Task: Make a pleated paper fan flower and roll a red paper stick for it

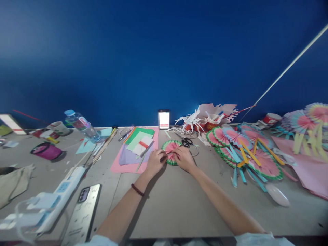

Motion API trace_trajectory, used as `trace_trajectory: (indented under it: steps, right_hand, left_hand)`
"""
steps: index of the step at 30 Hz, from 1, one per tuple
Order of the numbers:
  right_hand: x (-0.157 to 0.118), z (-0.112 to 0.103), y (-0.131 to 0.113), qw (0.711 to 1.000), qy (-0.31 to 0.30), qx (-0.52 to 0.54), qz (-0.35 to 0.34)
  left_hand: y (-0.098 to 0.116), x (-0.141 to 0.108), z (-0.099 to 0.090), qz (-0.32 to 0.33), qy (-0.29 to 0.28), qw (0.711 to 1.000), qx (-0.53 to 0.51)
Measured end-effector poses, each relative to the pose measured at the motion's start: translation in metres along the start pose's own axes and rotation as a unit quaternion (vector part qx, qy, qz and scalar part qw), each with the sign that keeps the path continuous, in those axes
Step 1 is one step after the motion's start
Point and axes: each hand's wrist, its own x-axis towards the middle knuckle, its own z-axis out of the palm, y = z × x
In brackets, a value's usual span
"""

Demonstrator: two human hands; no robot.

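A round pleated paper rosette (171, 147), pink inside with a green rim, lies flat on the grey table (164, 212) at the middle. My left hand (155, 161) is at its left side, fingers bent in towards the centre, with a small dark thing by the fingertips that is too small to name. From the right, my right hand (185, 159) has its fingers closed over the rosette's right part, close to the centre. Black-handled scissors (187, 142) lie just behind my right hand.
Coloured paper sheets (123, 164) lie left of the rosette, with a bottle (83, 124), power strip (61, 200) and phone (83, 215) farther left. A lit phone (164, 119) leans on the blue wall. Finished paper rosettes (263, 162) and a white oval object (278, 195) are at right.
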Motion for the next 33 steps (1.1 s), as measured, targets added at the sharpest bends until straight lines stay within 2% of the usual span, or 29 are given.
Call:
trace_trajectory:
  steps: [8, 14, 19, 24, 28, 30, 33]
  right_hand:
    - [0.000, 0.001, -0.001, 1.000, 0.008, -0.008, -0.008]
    - [0.000, -0.002, -0.002, 1.000, 0.008, 0.007, -0.008]
    - [0.003, -0.001, 0.003, 0.993, 0.020, 0.095, 0.064]
    - [0.005, -0.001, 0.003, 0.981, 0.046, 0.139, 0.129]
    - [0.011, -0.012, 0.003, 0.955, 0.034, 0.225, 0.190]
    - [0.014, -0.021, 0.005, 0.933, -0.010, 0.286, 0.216]
    - [0.016, -0.033, 0.009, 0.885, -0.079, 0.377, 0.263]
  left_hand:
    - [-0.001, 0.000, 0.003, 0.006, 0.036, 0.999, 0.014]
    - [-0.005, -0.002, 0.004, 0.005, 0.087, 0.995, 0.050]
    - [-0.006, -0.001, 0.005, 0.031, 0.116, 0.992, 0.039]
    - [0.003, 0.002, -0.001, 0.079, 0.158, 0.982, 0.070]
    - [0.013, 0.004, -0.009, 0.112, 0.181, 0.974, 0.073]
    - [0.017, 0.004, -0.011, 0.129, 0.188, 0.971, 0.066]
    - [0.020, 0.003, -0.012, 0.139, 0.189, 0.970, 0.060]
